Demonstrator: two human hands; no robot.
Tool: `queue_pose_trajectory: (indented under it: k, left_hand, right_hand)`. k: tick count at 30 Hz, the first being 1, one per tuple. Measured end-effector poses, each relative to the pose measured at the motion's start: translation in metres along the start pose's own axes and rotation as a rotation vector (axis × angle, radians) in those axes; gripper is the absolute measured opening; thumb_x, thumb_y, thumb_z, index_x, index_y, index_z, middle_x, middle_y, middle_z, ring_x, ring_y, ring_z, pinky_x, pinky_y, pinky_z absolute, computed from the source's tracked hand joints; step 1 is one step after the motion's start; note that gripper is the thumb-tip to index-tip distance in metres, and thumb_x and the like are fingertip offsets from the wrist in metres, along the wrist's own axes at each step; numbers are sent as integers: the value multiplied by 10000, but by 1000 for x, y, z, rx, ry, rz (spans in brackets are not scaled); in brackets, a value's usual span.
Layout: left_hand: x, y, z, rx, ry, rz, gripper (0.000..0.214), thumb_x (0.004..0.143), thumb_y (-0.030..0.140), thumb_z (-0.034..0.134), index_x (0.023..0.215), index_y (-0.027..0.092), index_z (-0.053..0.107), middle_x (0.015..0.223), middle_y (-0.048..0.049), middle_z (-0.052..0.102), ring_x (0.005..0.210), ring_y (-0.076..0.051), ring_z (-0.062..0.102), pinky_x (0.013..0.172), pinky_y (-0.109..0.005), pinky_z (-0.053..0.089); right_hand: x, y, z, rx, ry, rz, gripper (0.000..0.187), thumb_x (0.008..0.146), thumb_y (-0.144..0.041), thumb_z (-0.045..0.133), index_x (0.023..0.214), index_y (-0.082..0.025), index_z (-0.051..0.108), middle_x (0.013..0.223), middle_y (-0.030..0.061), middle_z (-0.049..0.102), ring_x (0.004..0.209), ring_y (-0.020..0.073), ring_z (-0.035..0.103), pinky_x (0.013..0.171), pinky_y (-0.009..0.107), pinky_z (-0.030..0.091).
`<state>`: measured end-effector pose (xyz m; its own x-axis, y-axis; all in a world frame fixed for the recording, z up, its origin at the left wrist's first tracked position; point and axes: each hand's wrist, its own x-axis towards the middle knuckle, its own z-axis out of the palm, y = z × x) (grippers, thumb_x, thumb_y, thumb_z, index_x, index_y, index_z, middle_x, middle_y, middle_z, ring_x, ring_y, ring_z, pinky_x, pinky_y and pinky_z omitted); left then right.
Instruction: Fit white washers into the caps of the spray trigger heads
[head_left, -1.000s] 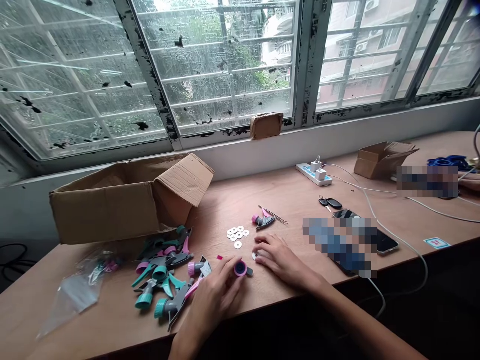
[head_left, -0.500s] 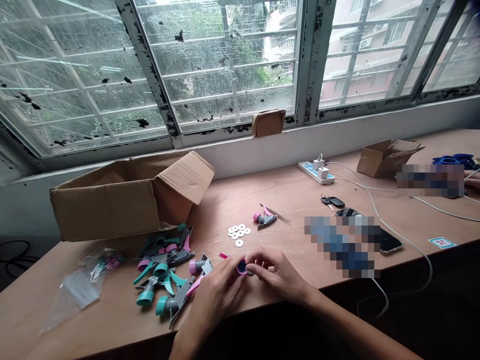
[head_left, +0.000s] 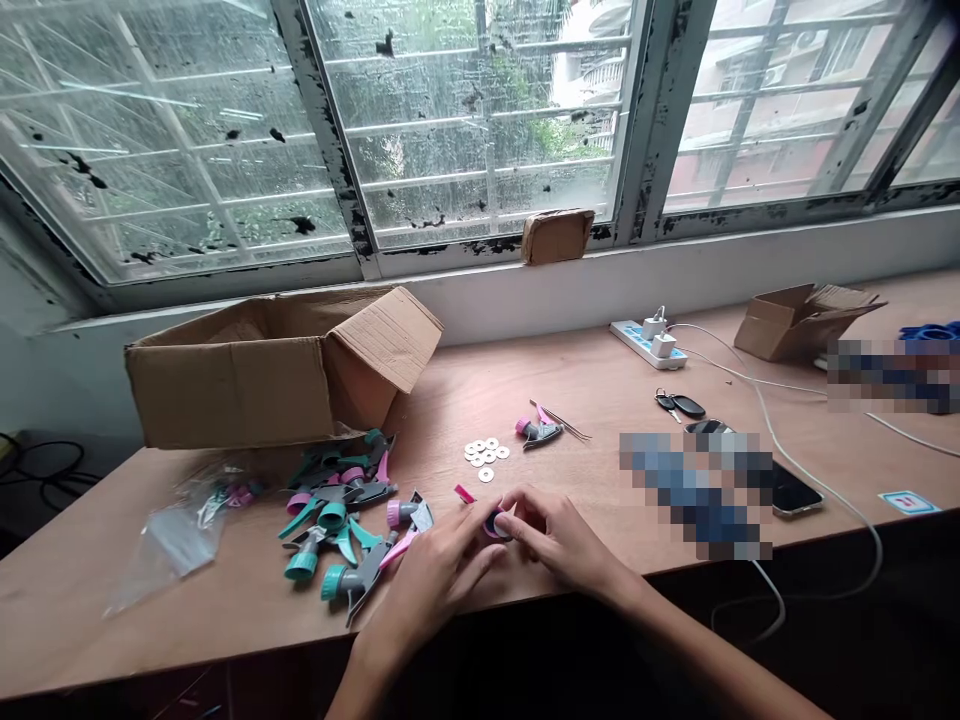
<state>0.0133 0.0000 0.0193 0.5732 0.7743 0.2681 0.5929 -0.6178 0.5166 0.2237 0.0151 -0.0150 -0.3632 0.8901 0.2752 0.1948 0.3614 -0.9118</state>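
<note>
My left hand (head_left: pixel 435 560) is closed around a trigger spray head with a pink collar (head_left: pixel 491 526), its dark opening turned up toward me. A pink trigger tip shows above the fingers; most of the head is hidden. My right hand (head_left: pixel 562 540) has its thumb and fingers closed together at the collar, the thumb over the opening. Whether a small part is pinched there I cannot tell. Just beyond lie several white ring washers (head_left: pixel 486 475). Farther back, a pink and grey spray head (head_left: pixel 538 433) lies beside metal tweezers (head_left: pixel 566 422). Left of my hands is a pile of teal, pink and grey spray heads (head_left: pixel 334 515).
An open cardboard box (head_left: pixel 232 395) stands behind the pile, with a clear plastic bag (head_left: pixel 176 540) to its front left. On the right are a power strip (head_left: pixel 649 345), keys (head_left: pixel 679 404), a phone (head_left: pixel 795 487), cables and a smaller box (head_left: pixel 780 320). Blurred patches hide some things.
My right thumb has moved over the collar's opening, covering more of it. The camera view has shifted, so the table things appear farther right. My left hand keeps its hold.
</note>
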Motion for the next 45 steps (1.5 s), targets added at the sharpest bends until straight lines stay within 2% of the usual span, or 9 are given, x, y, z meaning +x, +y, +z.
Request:
queue_pose_trajectory:
  k: [4,11,16,20,23,26,31,39,45]
  left_hand:
    - [-1,1,0,-25,-4,-23,501,1036,319,549,1529,320,458,1457,-47,633,1286,-244,644,1058,-377,547]
    - [0,8,0,-65,-29,-51,437,1080,294,437,1515,313,480,1454,-51,635,1302,-225,632,1085,-361,522]
    - [0,11,0,-67,31,-56,377,1062,289,469,1424,279,571,1354,-63,701,1196,-239,687,1016,-351,556]
    - [0,10,-1,-75,44,-67,329,1052,294,476,1349,265,615,1231,-53,752,1091,-227,721,956,-322,577]
    - [0,8,-2,-88,45,-76,320,1054,300,456,1320,247,626,1181,-58,761,1065,-222,726,934,-313,583]
    - [-1,7,-3,-96,50,-80,332,1055,287,442,1331,242,620,1235,-66,740,1112,-221,710,960,-317,570]
    - [-3,5,-1,-103,57,-88,340,1053,260,442,1341,238,620,1278,-63,729,1154,-218,697,1006,-324,547]
    - [-1,1,7,-98,49,-62,376,1069,253,432,1419,266,570,1317,-67,711,1155,-212,691,1005,-330,540]
    - [1,2,14,-50,101,-28,346,1054,208,417,1343,234,606,1238,-75,733,1113,-228,701,969,-349,553]
  right_hand:
    - [1,0,0,-42,5,8,333,999,-515,593,956,-201,693,686,-20,660,596,131,596,588,239,436]
    - [2,-1,0,-72,18,10,337,998,-510,602,935,-194,701,693,-17,681,620,132,596,593,239,410]
    - [2,0,-1,-41,-22,6,370,1045,-522,505,963,-203,673,681,-24,668,593,133,617,605,242,443]
    - [1,-2,-1,-78,-19,-14,421,1083,-506,406,910,-210,650,665,-26,653,582,130,617,621,246,451]
    - [0,-8,-3,-130,-40,-57,346,1079,-448,436,985,-212,671,755,-4,697,669,145,651,662,254,460]
    - [-2,-12,-3,-172,-49,-85,250,1055,-382,503,1054,-211,685,828,10,721,720,153,655,670,255,449]
    - [-3,-14,-2,-194,-44,-92,180,1022,-333,555,1009,-206,681,789,0,702,677,140,621,623,242,416]
    - [-5,-10,3,-340,-16,-89,148,982,-263,555,1056,-206,669,792,3,687,663,147,601,624,254,406]
    - [-7,-14,3,-364,-20,-71,136,981,-289,555,1023,-201,651,780,3,691,662,152,620,620,254,403]
